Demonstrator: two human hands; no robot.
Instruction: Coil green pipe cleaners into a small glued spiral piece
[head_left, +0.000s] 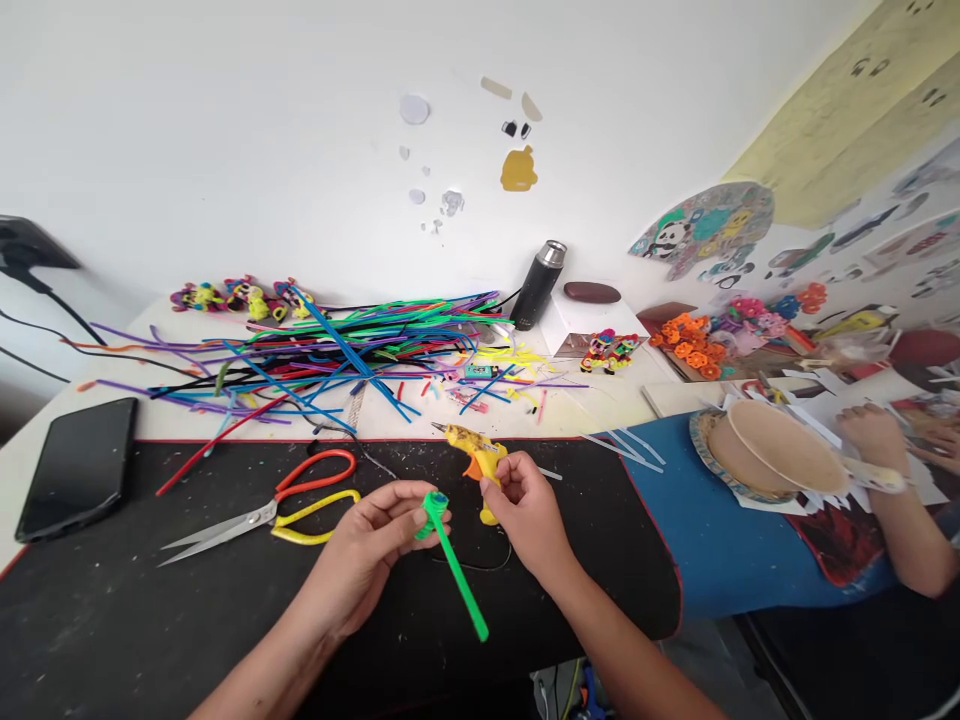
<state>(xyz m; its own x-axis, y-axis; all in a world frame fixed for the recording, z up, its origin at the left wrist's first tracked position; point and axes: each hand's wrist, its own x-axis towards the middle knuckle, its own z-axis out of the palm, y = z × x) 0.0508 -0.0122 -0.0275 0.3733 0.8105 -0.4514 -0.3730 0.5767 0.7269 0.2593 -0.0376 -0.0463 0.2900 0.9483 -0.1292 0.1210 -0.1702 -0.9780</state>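
A green pipe cleaner (pixel 461 580) is pinched in my left hand (pixel 382 535). Its upper end is wound into a small coil with a dark blue bit on top, and a straight length hangs down to the right. My right hand (pixel 529 515) has its curled fingers and thumb at the handle of a yellow hot glue gun (pixel 469 440) with an orange trigger. The gun's nozzle points left, and part of its handle is hidden by the fingers. Scissors (pixel 262 515) with one red and one yellow handle lie left of my left hand, blades partly apart.
A heap of coloured pipe cleaners (pixel 360 345) spreads along the wall. A phone (pixel 79 465) lies far left. Behind stand a black flask (pixel 538 285), a white box (pixel 581 318) and small figures (pixel 611 350). At right, a person's arm (pixel 892 490) is near a round fan (pixel 787 445).
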